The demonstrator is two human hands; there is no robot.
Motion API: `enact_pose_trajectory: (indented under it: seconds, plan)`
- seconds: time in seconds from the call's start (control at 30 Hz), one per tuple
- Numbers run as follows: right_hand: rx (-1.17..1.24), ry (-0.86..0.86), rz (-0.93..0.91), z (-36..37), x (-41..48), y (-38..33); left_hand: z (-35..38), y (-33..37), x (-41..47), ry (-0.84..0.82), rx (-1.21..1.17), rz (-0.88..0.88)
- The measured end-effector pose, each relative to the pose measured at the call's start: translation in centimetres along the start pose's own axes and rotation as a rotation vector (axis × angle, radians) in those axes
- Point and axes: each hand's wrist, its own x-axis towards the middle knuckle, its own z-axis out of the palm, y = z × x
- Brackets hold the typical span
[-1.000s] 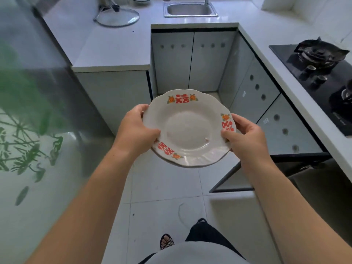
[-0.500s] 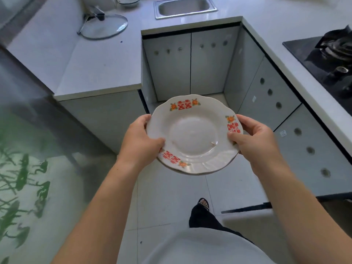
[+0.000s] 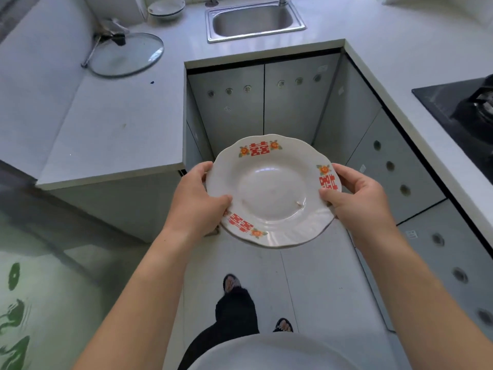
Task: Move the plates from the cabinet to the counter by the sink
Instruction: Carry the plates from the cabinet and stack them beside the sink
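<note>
Over the floor [image 3: 306, 276] in the gap between the cabinet runs, a white plate [image 3: 272, 190] is held up in mid-air with both hands, not touching any surface. It's got a wavy scalloped rim with three red double-happiness prints and little orange flowers next to them, and it's face up, roughly level. The left hand [image 3: 194, 201] has its grip closed on the left edge: thumb laid over the top of the rim right by the lower red print, the other fingers curled underneath where you can't really see them. The right hand [image 3: 357, 198] does the same on the opposite edge, thumb pressed on the rim just below the right-hand print, fingers wrapped round behind. So both grips are clamped on that one plate, nothing else in either hand. There's a small mark in the well of the plate, can't tell what it is. The tabletop [image 3: 112, 124] is off to the left and well apart from the plate, and it runs back to the steel sink [image 3: 253, 21] at the far end. Just left of the sink sits what looks like a small stack of white dishes [image 3: 166, 8], can't tell how many. A glass pot lid [image 3: 125, 56] lies flat on the tabletop nearer the camera. Grey cabinet doors [image 3: 229, 110] with round holes are right behind the plate, and a black gas hob [image 3: 464, 110] is over on the right.
</note>
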Motion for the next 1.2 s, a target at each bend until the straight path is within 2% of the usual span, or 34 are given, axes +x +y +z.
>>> enact_pose_trajectory:
  seconds: [0.5,0.83,1.2]
  plan:
    - [-0.013,0.062,-0.082,13.2,19.1,-9.7,-5.1,4.2,25.7,-0.013,-0.021,0.09]
    - [-0.052,0.013,-0.081,15.8,31.4,-14.0,-3.5,7.7,37.8,-0.032,-0.055,0.053]
    - [-0.022,-0.069,-0.132,17.0,49.3,-22.0,-0.9,16.2,52.4,0.078,-0.071,0.056]
